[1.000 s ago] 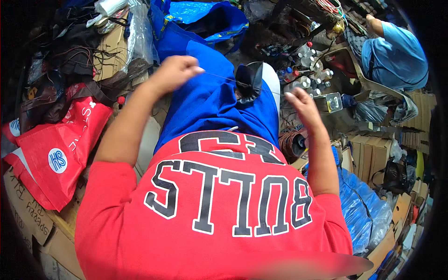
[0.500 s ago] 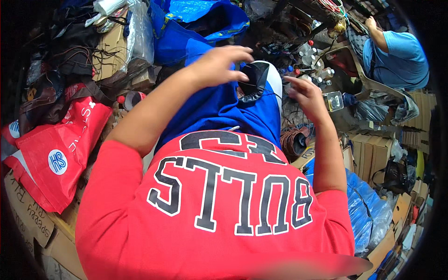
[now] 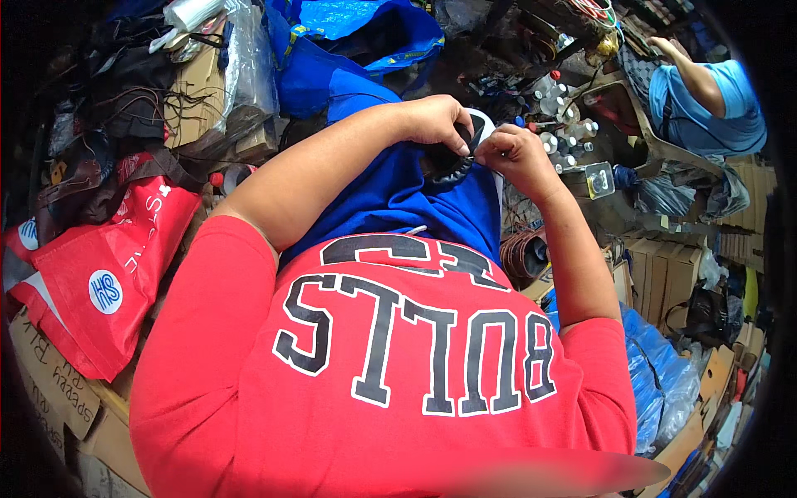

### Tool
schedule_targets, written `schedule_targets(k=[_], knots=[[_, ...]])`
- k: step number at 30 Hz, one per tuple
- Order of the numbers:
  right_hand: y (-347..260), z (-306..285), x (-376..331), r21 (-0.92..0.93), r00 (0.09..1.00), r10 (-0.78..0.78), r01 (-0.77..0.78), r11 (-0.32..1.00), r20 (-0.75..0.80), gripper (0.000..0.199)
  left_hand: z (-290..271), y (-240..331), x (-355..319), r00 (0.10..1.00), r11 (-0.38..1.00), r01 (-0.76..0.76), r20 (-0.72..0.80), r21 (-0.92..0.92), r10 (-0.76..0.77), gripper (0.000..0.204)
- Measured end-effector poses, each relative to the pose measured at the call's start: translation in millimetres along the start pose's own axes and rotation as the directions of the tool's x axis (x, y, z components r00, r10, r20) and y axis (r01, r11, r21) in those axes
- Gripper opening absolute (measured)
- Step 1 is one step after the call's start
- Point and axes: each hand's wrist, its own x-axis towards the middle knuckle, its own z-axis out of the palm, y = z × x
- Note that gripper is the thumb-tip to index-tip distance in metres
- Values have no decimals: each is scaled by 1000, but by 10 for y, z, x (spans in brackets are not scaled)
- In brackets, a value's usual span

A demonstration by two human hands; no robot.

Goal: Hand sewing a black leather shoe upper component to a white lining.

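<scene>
A black, shoe-like piece (image 3: pixel 452 173) with a puckered edge lies in my lap, over blue shorts (image 3: pixel 369 199). A white curved band (image 3: pixel 481 123) shows along its far right side. My left hand (image 3: pixel 440 124) comes from the left above the piece, thumb and fingers pinched together. From the right, my right hand (image 3: pixel 516 156) is closed in a pinch too, its fingertips almost meeting the left ones at the edge of the piece. Something thin and dark shows between the fingertips, too small to name. The hands hide part of the black piece.
A blue bag (image 3: pixel 311 79) stands open beyond my knees. A red bag (image 3: pixel 124 274) lies at the left, on cardboard. Several small bottles (image 3: pixel 552 104) stand at the right, with a clear square jar (image 3: pixel 599 180). A person in a blue shirt (image 3: pixel 710 116) is farther right.
Both hands have come together over the black piece. Their fingers, apart before, are now pinched. The person at the right has shifted an arm slightly.
</scene>
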Motion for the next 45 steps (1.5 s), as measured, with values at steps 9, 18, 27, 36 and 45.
schedule_targets(k=[9,18,27,36,45], knots=[[-49,344,-314,103,964,39,-12,995,-264,15,6,-220,36,991,995,-21,133,-100,34,37],[-251,349,-360,-223,960,-95,35,974,-264,20,24,-135,9,975,999,-3,223,-51,15,38],[-623,150,-32,-683,990,54,49,728,129,16,-74,81,-1,981,961,-114,183,252,68,41],[-9,258,-180,652,900,435,-347,674,30,18,148,13,-267,773,887,-175,-499,428,393,28],[392,443,-256,116,868,153,-110,987,-472,17,76,-168,-484,891,880,-53,-376,473,256,14]])
